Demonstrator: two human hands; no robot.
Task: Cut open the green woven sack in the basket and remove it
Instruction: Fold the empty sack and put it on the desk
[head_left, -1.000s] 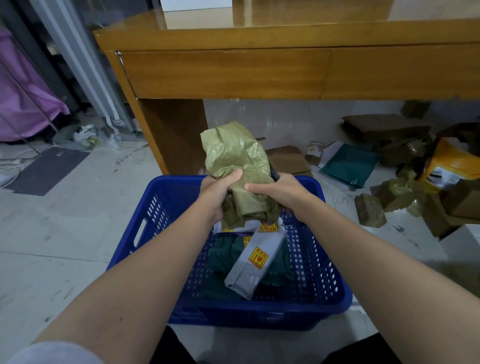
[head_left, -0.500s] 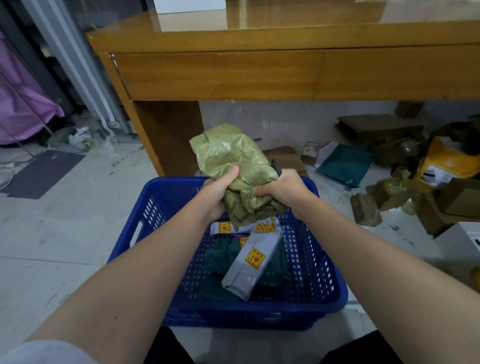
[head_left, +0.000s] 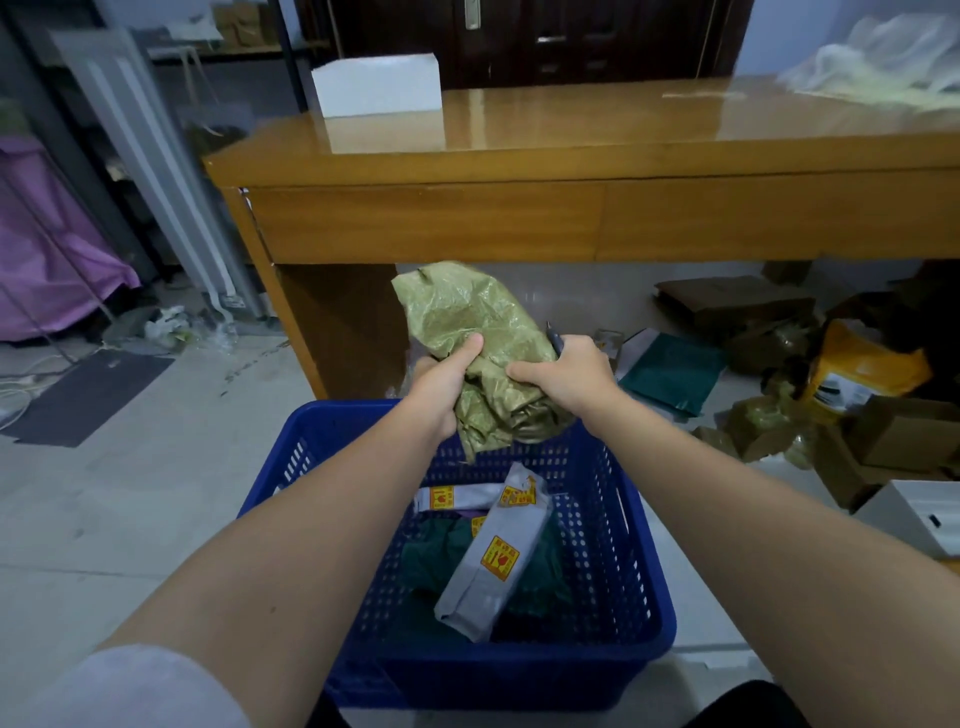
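The crumpled green woven sack (head_left: 475, 332) hangs above the far rim of the blue plastic basket (head_left: 628, 545), clear of what lies inside. My left hand (head_left: 447, 384) grips its left side with the thumb pressed into the fabric. My right hand (head_left: 566, 371) clutches its right side and also holds a dark cutter (head_left: 553, 338), whose tip sticks up past the knuckles. The sack's lower end bunches between both hands.
In the basket lie grey mailer parcels (head_left: 493, 561) with yellow stickers on dark green bags (head_left: 436, 556). A wooden desk (head_left: 571, 208) stands just beyond. Cardboard boxes (head_left: 904, 431), a yellow bag (head_left: 862, 369) and a green mailer (head_left: 670, 369) litter the floor at right.
Both hands have lifted the sack higher, off the parcels and above the basket's rim. My head has tilted up, so the desk top and door now show.
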